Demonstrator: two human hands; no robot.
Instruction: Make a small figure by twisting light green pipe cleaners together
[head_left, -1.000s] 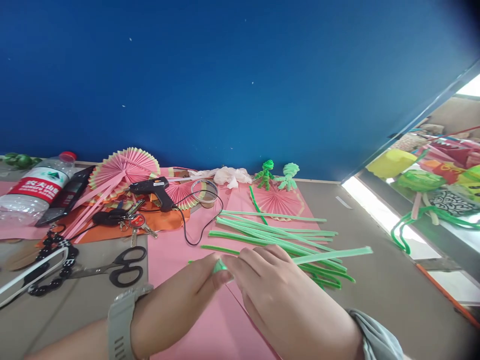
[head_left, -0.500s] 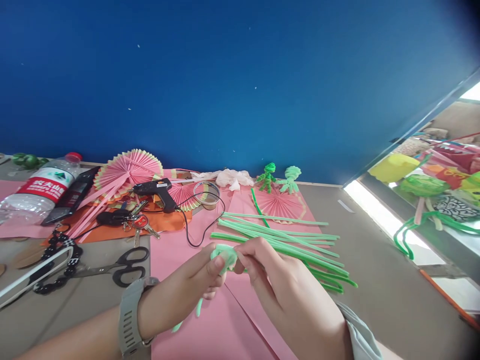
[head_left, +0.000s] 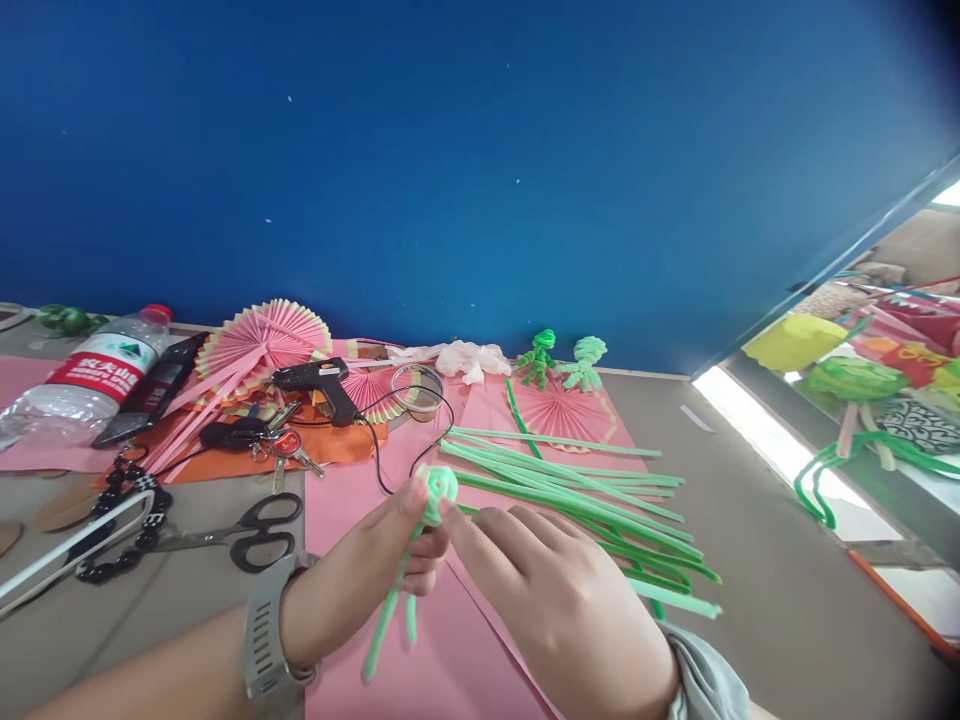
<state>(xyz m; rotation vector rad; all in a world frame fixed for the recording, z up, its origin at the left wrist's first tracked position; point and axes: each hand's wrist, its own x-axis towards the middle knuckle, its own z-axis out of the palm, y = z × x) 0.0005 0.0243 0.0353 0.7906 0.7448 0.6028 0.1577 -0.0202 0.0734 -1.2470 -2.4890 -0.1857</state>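
A light green pipe cleaner coil [head_left: 441, 488], wound into a small round spiral, is pinched between the thumb and fingers of my left hand [head_left: 367, 570]. Two light green ends hang below that hand. My right hand [head_left: 562, 600] comes in from the right, fingers curled and fingertips pressed against the coil's lower right side. The tips of my right fingers are partly hidden. Just beyond the hands lie several loose green pipe cleaners [head_left: 570, 480] on pink paper [head_left: 360, 640]. Another light green length [head_left: 679, 598] sticks out from behind my right hand.
Two small green pipe cleaner figures [head_left: 583, 365] stand at the back by a blue panel [head_left: 450, 180]. On the left are scissors [head_left: 262, 530], keys [head_left: 289, 450], a black glue gun [head_left: 319, 380] with its cord, pink paper fans [head_left: 266, 340] and a plastic bottle [head_left: 97, 370].
My left hand has turned the coil so its spiral faces up, and the hanging ends show more. My right hand has moved slightly left and lower, its fingertips now against the coil.
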